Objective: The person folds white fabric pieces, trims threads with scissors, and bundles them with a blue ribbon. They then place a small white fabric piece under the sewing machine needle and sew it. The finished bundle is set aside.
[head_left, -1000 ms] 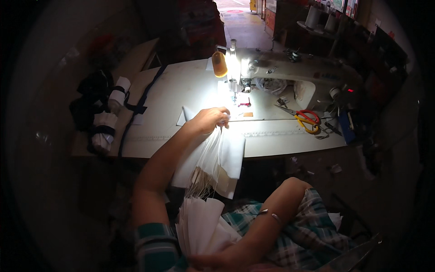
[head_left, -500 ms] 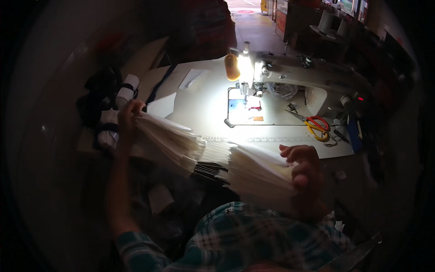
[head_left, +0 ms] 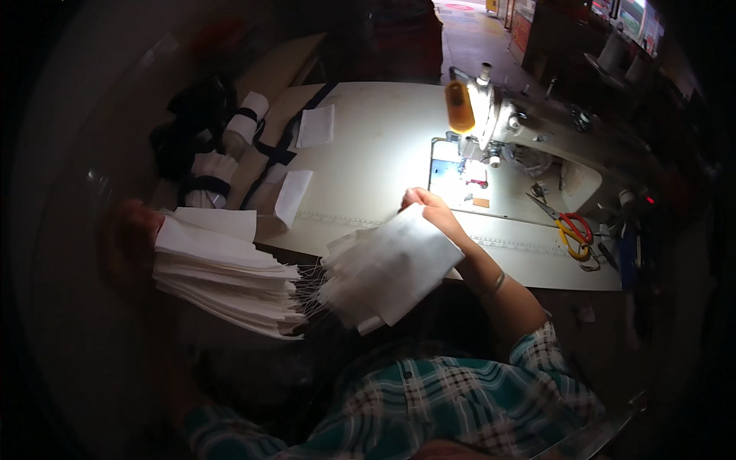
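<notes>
Fabric pieces, thin white rectangles chained by loose threads, fill both my hands: my left hand (head_left: 126, 241) clenches one fanned stack (head_left: 222, 280), my right hand (head_left: 429, 211) grips the other stack (head_left: 391, 268), spread apart, presumably to separate them. Beyond, the pale table (head_left: 383, 138), lit sewing machine (head_left: 491, 115) and red-handled scissors (head_left: 571, 230).

Dim scene, lit chiefly by sewing machine lamp (head_left: 479, 103) — glare on white tabletop (head_left: 383, 146) beside it. Periphery falls to near-black w/ fisheye vignetting; straight edges bow. Left hand (head_left: 126, 241) shadowed, blurred.
</notes>
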